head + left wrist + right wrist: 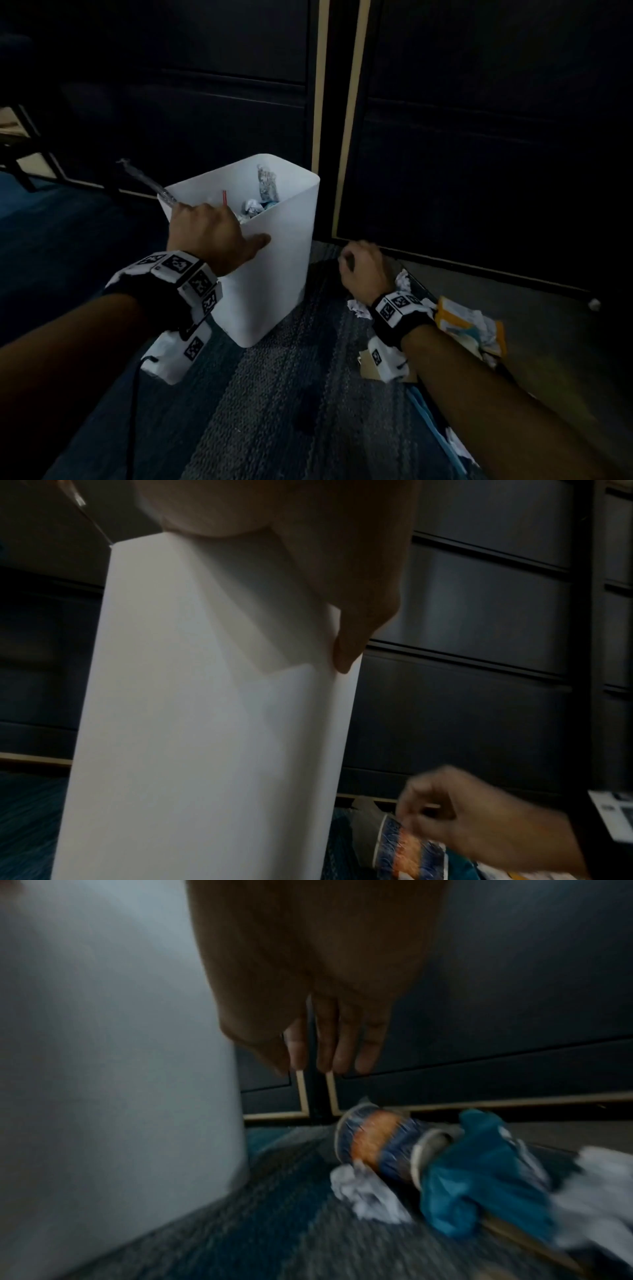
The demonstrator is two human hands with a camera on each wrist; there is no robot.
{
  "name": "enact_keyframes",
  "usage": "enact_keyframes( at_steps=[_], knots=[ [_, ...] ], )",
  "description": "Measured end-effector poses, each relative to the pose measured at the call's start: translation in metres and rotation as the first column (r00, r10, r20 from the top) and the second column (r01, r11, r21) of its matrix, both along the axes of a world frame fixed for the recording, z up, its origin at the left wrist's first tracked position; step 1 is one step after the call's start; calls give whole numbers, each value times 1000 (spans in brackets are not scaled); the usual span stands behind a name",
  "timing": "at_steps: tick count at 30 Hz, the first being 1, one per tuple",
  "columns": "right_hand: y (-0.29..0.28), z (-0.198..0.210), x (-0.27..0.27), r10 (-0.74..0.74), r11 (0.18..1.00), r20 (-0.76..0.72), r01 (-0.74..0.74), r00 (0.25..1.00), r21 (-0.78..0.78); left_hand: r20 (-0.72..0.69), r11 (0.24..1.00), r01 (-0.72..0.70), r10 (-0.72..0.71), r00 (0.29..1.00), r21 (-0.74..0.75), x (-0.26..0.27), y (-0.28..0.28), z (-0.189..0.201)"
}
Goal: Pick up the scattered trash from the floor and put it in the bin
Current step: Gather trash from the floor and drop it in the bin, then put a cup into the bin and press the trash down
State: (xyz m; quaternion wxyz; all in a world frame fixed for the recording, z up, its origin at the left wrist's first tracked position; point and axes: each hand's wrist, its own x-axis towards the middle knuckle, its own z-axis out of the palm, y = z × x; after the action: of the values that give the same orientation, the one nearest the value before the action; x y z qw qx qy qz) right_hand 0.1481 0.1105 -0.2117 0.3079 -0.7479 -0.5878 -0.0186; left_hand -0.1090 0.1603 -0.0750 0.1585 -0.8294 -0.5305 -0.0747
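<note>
A white bin [274,274] stands on the carpet and holds crumpled paper and foil [265,186]. My left hand [212,226] is at its near left corner, thumb [349,647] pressed on the outer wall, and grips a clear plastic piece [147,181] that sticks out to the left. My right hand [363,267] hangs low to the right of the bin, its fingers [329,1053] straight down and holding nothing. Just below them a blue and orange paper cup [377,1139] lies on its side beside a crumpled white paper [366,1191] and a teal wrapper [479,1172].
Dark cabinet doors [479,154] with pale trim rise right behind the bin and the trash. A yellow packet [459,318] and more paper lie to the right, and a small paper ball [594,303] sits further right. Striped carpet [291,394] stretches towards me.
</note>
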Motion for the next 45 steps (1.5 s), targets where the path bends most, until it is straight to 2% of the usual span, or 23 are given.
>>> enact_keyframes(
  at_steps=[3,8,11,14,19,23,27,31,35,39,42,45],
  knots=[
    [-7,-34,15,30,957,20,-23,999,-290,31,1000,1,-1,1000,3,1,1,-1],
    [-14,-72,18,143,846,46,-97,989,-525,77,1000,9,-9,997,11,1,2,-2],
    [-16,-86,20,140,787,2,-110,990,-607,71,1000,19,-20,997,17,0,3,-4],
    [-17,-95,25,118,711,28,-65,993,-700,63,1000,14,-15,998,21,0,4,-5],
    [-21,-97,28,31,733,-19,-36,999,-679,78,1000,4,-6,997,19,1,5,-5],
    [-18,-79,27,72,824,24,-46,997,-565,71,1000,-4,3,997,17,1,7,-6],
    [-5,-49,25,94,924,29,-76,995,-374,47,1000,-9,8,999,18,1,8,-6],
    [10,-13,14,93,995,-67,-95,993,-19,36,1000,-4,3,999,25,2,6,-4],
    [16,33,-10,97,946,-92,-63,991,317,9,1000,-8,8,1000,18,1,6,-3],
    [17,77,-38,127,825,-93,-54,988,562,14,1000,-6,6,1000,8,1,6,-2],
    [20,100,-58,228,764,-81,-126,970,633,14,1000,-3,3,1000,0,1,5,-2],
    [28,108,-75,283,777,-32,-210,958,593,5,1000,-4,4,1000,12,1,5,-2]
  ],
)
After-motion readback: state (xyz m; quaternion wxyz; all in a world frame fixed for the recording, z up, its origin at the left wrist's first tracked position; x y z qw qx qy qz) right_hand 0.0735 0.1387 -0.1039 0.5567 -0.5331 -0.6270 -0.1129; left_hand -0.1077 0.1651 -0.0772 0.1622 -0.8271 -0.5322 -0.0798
